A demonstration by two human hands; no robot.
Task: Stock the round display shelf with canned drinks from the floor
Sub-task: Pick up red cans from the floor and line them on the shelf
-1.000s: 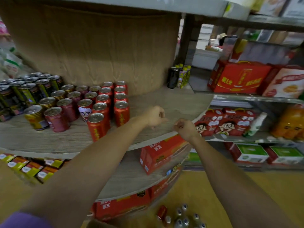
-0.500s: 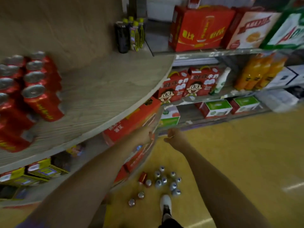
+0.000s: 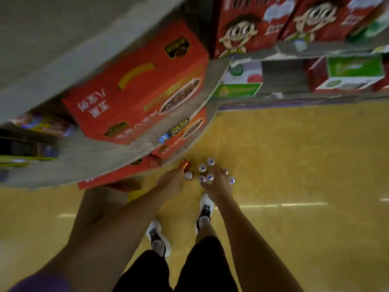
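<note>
Fingers of both hands spread over seven floor cans [image 3: 209, 177], holding nothing.

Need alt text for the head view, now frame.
Both hands, left hand and right hand, reach down to a cluster of cans standing on the yellow floor, beside the round display shelf holding red cartons.

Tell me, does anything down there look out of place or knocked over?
Mostly the cans on the floor: a loose cluster stands upright on the bare yellow floor instead of a shelf. One red can beside them seems tipped on its side, though blur makes that uncertain.
</note>
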